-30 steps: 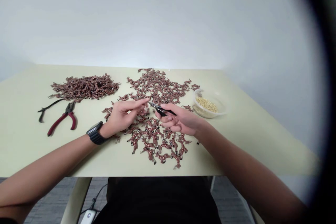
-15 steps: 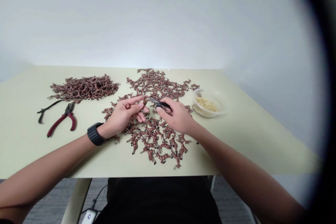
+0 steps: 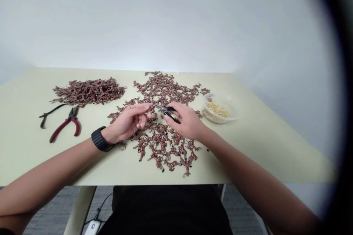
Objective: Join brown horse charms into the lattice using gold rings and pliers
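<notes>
Close over the middle of the desk, I have both hands working together just above the brown figures. The right hand is closed around a pair of small black-handled pliers, gripping the handles with the tips pointing toward the other hand. The left hand, with a black smartwatch on its wrist, is half curled, its fingertips right by the plier tips. I cannot tell whether those fingers pinch some tiny piece.

Beneath and beyond the hands, many small brown animal figures lie spread in a wide, interlinked sheet. Farther left, a dense tangled heap of figures sits apart, so a large share looks spread out and a large share looks unspread. Beside that heap are red-handled pliers and a black-handled tool. Toward the far right, a clear plastic bowl holds a mass of small golden bits, apparently plenty of them.
</notes>
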`<action>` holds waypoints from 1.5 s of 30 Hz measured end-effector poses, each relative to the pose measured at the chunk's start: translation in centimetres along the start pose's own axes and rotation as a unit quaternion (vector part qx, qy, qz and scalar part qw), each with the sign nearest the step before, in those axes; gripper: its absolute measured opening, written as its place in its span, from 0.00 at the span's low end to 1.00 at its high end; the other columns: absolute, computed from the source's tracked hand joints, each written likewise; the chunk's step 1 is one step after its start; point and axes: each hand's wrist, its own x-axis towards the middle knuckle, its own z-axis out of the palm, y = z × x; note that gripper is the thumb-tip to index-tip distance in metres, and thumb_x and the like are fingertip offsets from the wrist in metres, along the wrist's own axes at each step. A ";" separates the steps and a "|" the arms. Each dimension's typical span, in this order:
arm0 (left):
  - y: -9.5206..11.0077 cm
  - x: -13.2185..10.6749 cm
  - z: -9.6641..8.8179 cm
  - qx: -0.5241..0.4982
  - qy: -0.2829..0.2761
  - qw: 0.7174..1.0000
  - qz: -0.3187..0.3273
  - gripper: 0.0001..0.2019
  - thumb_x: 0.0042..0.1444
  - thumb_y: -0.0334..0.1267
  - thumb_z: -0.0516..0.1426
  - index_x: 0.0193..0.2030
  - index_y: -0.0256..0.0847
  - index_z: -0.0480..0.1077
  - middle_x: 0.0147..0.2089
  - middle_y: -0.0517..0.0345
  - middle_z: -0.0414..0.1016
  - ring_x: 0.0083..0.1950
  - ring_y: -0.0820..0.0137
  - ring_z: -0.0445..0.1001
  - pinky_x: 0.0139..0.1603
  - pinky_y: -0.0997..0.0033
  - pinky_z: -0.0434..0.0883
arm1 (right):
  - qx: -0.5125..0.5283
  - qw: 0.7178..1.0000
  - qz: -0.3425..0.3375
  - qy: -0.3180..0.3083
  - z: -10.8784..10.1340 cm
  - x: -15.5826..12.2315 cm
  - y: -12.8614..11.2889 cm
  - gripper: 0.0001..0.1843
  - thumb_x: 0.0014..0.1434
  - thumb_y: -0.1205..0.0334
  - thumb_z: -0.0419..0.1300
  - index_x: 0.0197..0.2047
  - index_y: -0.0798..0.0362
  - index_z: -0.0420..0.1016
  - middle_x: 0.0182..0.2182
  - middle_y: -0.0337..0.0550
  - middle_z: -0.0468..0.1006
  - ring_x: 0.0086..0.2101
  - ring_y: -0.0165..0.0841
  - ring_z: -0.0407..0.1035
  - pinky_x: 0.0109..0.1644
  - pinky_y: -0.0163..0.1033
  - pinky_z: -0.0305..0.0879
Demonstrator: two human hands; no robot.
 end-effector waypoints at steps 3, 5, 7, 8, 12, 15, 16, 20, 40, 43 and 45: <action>0.1 0.0 -0.1 -0.024 -0.011 1.000 -0.007 0.10 0.62 0.32 0.62 0.49 0.33 0.77 0.32 0.57 0.79 0.19 0.82 0.68 0.14 0.86 0.63 | 0.008 1.000 -0.007 -0.012 -0.2 0.0 0.0 0.12 0.67 0.52 0.54 0.45 0.50 0.71 0.34 0.42 0.72 0.32 0.35 0.61 0.36 0.40 0.52; 0.2 0.0 -0.3 -0.050 -0.020 0.998 -0.019 0.10 0.63 0.31 0.61 0.50 0.31 0.77 0.31 0.58 0.78 0.18 0.83 0.67 0.14 0.87 0.63 | 0.006 1.000 -0.015 -0.020 -0.4 0.0 0.1 0.12 0.68 0.51 0.54 0.45 0.50 0.71 0.36 0.43 0.72 0.33 0.34 0.62 0.36 0.40 0.53; 0.3 0.1 -0.7 -0.079 -0.029 0.996 -0.038 0.10 0.64 0.29 0.60 0.50 0.30 0.76 0.30 0.59 0.76 0.18 0.84 0.64 0.15 0.88 0.63 | 0.001 0.999 -0.023 -0.027 -0.6 0.1 0.2 0.13 0.68 0.51 0.54 0.46 0.50 0.71 0.37 0.44 0.73 0.34 0.35 0.63 0.37 0.40 0.54; 0.3 0.1 -0.9 -0.093 -0.036 0.994 -0.048 0.09 0.64 0.29 0.59 0.49 0.30 0.76 0.29 0.59 0.75 0.18 0.85 0.63 0.15 0.88 0.63 | -0.004 0.999 -0.025 -0.031 -0.7 0.1 0.3 0.13 0.68 0.51 0.54 0.46 0.50 0.70 0.38 0.44 0.73 0.34 0.35 0.64 0.37 0.40 0.55; 0.3 0.1 -1.1 -0.104 -0.049 0.992 -0.056 0.09 0.63 0.28 0.60 0.49 0.30 0.77 0.30 0.58 0.76 0.19 0.85 0.64 0.17 0.90 0.64 | -0.012 0.999 -0.021 -0.041 -0.8 -0.1 0.1 0.11 0.68 0.52 0.55 0.43 0.50 0.69 0.35 0.43 0.72 0.32 0.35 0.63 0.36 0.40 0.54; 0.0 -0.1 -0.3 -0.041 -0.034 0.998 -0.016 0.13 0.62 0.31 0.62 0.53 0.34 0.77 0.35 0.55 0.79 0.22 0.84 0.68 0.19 0.89 0.66 | 0.020 0.999 0.026 -0.027 -0.2 -0.3 -0.5 0.12 0.68 0.51 0.55 0.40 0.50 0.68 0.28 0.38 0.68 0.27 0.31 0.58 0.32 0.38 0.51; -0.2 -0.2 0.0 -0.009 -0.031 0.999 0.008 0.15 0.63 0.32 0.63 0.55 0.35 0.77 0.37 0.54 0.80 0.23 0.83 0.69 0.20 0.88 0.68 | 0.045 0.997 0.049 -0.022 0.2 -0.3 -0.7 0.13 0.68 0.50 0.55 0.39 0.50 0.67 0.26 0.36 0.65 0.26 0.30 0.57 0.31 0.38 0.50; -1.5 -0.2 0.3 0.181 -0.024 0.972 0.151 0.23 0.65 0.38 0.61 0.66 0.40 0.70 0.42 0.52 0.82 0.26 0.77 0.75 0.25 0.78 0.76 | 0.255 0.953 0.156 -0.050 1.5 -0.4 -1.1 0.17 0.68 0.45 0.54 0.38 0.50 0.68 0.26 0.34 0.61 0.24 0.28 0.52 0.26 0.34 0.48; -1.5 0.6 -0.1 0.079 -0.017 0.994 0.070 0.19 0.62 0.38 0.64 0.59 0.35 0.73 0.39 0.51 0.81 0.25 0.77 0.76 0.25 0.80 0.74 | 0.091 0.992 0.086 0.019 1.1 -0.1 0.1 0.15 0.66 0.47 0.57 0.37 0.50 0.68 0.24 0.34 0.63 0.25 0.28 0.56 0.29 0.36 0.51; -1.4 0.6 -0.3 0.046 -0.028 0.998 0.041 0.15 0.63 0.35 0.63 0.56 0.36 0.74 0.39 0.52 0.81 0.25 0.78 0.74 0.24 0.81 0.73 | 0.005 0.999 0.035 0.028 1.1 -0.2 0.1 0.12 0.66 0.50 0.57 0.40 0.51 0.70 0.26 0.35 0.66 0.27 0.29 0.59 0.32 0.37 0.51; -1.4 0.6 -0.4 0.029 -0.030 0.999 0.031 0.13 0.64 0.34 0.62 0.55 0.35 0.74 0.38 0.53 0.81 0.24 0.79 0.74 0.23 0.83 0.72 | -0.015 0.999 0.020 0.030 1.0 -0.2 0.1 0.12 0.66 0.51 0.57 0.41 0.52 0.70 0.28 0.37 0.69 0.28 0.30 0.60 0.33 0.38 0.51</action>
